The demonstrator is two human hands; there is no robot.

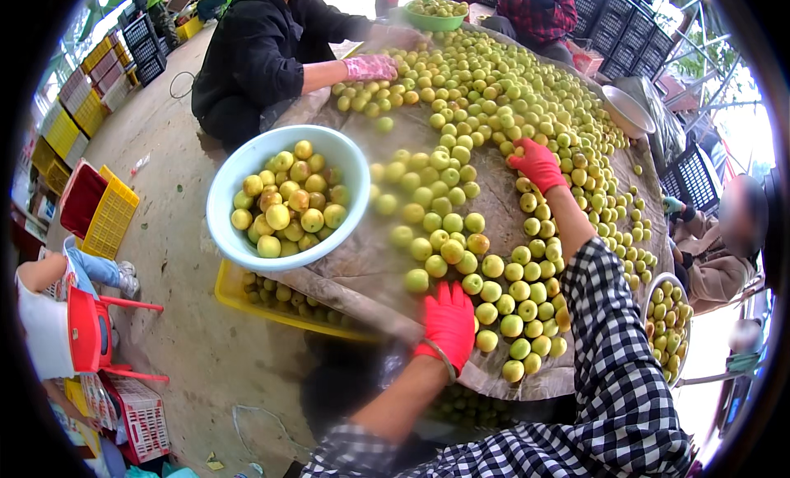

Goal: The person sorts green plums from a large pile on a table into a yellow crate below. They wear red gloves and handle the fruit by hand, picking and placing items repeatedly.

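A cloth-covered table (395, 129) bears a wide spread of round yellow-green fruit (518, 89), some with brown patches. My left hand (449, 323), in a red glove, rests at the near edge with its fingertips close to the nearest fruit; whether it touches one I cannot tell. Further in, my right hand (537, 163), also red-gloved, reaches among the fruit with its fingers bent at a browned one, and its grip is partly hidden. To the left, a light blue basin (217, 215) at the table's edge holds a heap of similar fruit, many with brown patches.
Under the basin is a yellow crate (225, 289) with fruit. Across the table, a person's gloved hand (370, 67) touches fruit, near a green basin (435, 22). At right stand a metal bowl (628, 110) and a full basin (648, 305). A red chair (86, 330) stands left.
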